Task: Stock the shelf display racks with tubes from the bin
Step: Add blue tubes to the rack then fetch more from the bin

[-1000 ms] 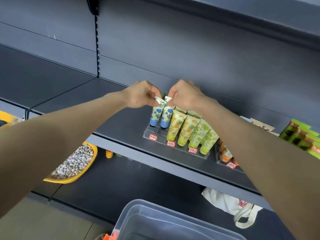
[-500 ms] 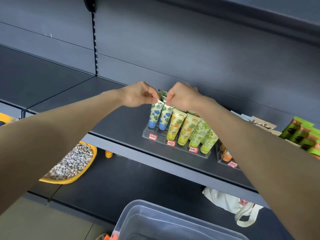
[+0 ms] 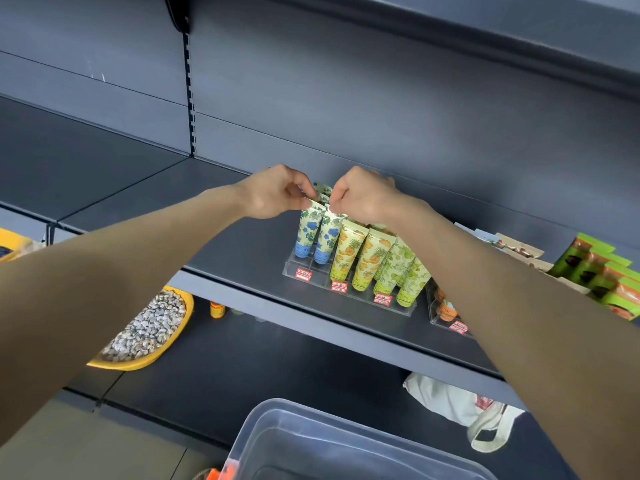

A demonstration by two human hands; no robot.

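Note:
A clear display rack [image 3: 346, 294] stands on the grey shelf [image 3: 242, 258] with upright tubes in rows: blue-flower tubes [image 3: 308, 232] at the left, yellow pineapple tubes [image 3: 346, 251] in the middle, green tubes [image 3: 403, 271] at the right. My left hand [image 3: 277, 192] pinches the top of the leftmost front blue-flower tube. My right hand [image 3: 363, 194] pinches the top of the blue-flower tube beside it [image 3: 329, 237]. More blue-flower tube tops show between my hands behind these. The clear plastic bin [image 3: 311, 441] sits low in front; its contents are mostly out of view.
A second clear rack [image 3: 446, 317] with orange items sits to the right, then green and orange boxes [image 3: 602, 271]. On the lower shelf lie a yellow tray of pebbles [image 3: 145, 330], a small orange jar [image 3: 217, 310] and a white bag [image 3: 460, 407].
Both hands stay at the tops of the blue-flower tubes; the front tubes stand slightly more upright and the view has shifted a little.

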